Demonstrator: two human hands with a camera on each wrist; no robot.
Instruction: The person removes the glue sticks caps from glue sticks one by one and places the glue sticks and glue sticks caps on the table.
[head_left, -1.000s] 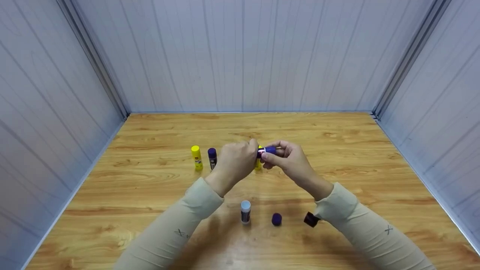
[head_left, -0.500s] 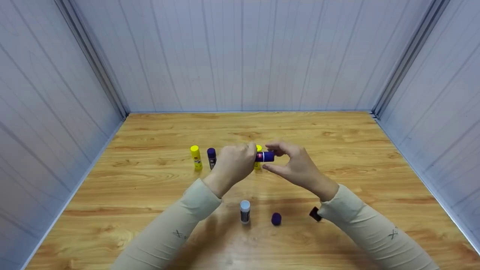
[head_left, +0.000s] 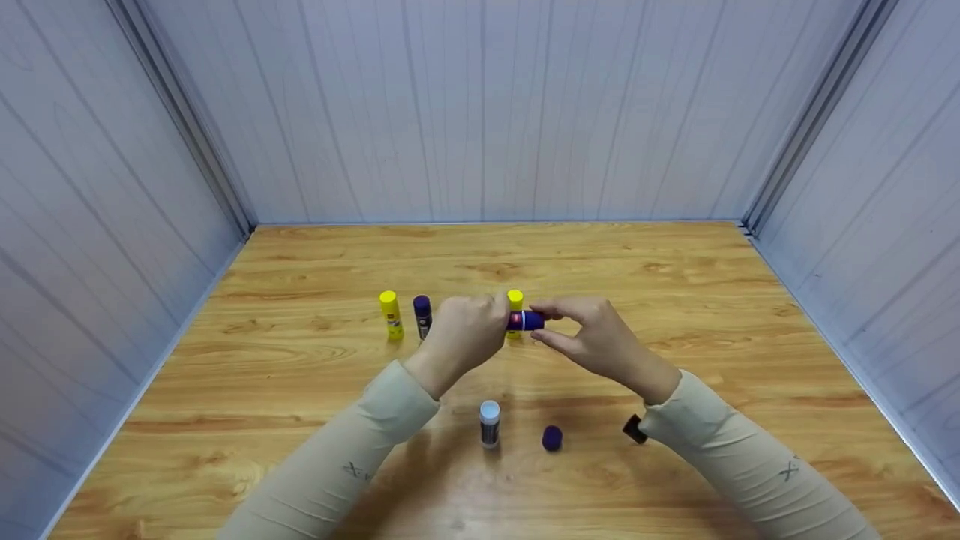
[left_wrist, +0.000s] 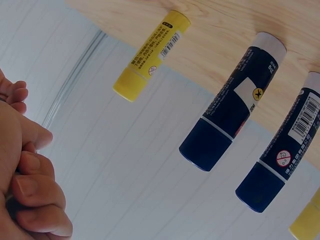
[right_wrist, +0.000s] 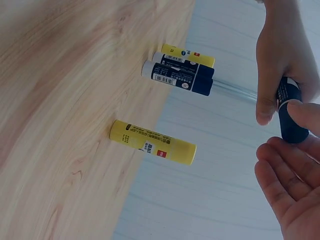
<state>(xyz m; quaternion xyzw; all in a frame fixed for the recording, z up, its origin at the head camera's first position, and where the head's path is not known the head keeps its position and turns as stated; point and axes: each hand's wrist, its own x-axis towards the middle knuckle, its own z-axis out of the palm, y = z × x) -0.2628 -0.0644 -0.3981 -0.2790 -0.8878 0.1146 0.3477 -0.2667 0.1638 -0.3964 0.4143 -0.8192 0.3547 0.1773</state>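
My left hand (head_left: 469, 326) grips a dark blue glue stick (head_left: 526, 321) lying sideways above the table, its capped end pointing right. Most of its barrel is hidden in that hand. Around the cap end is my right hand (head_left: 592, 330), index finger above and thumb below, loosely spread. In the right wrist view the thumb overlaps the cap (right_wrist: 292, 125), and the other fingers (right_wrist: 282, 172) stretch out beneath it. Nearer the person, a glue stick with a white upper end (head_left: 489, 424) stands upright beside a loose dark purple cap (head_left: 552, 437).
Behind the hands stand a yellow glue stick (head_left: 391, 315), a dark blue one (head_left: 422, 315) and another yellow one (head_left: 515, 301). The left wrist view shows a second dark blue stick (left_wrist: 280, 142) in that row. A black object (head_left: 634, 428) shows at the right cuff. Pale walls surround the wooden table (head_left: 675, 300).
The right hand has loosened from the cap end, its thumb and fingers parting. The held glue stick has dropped slightly toward the person. The standing sticks and loose cap stay put.
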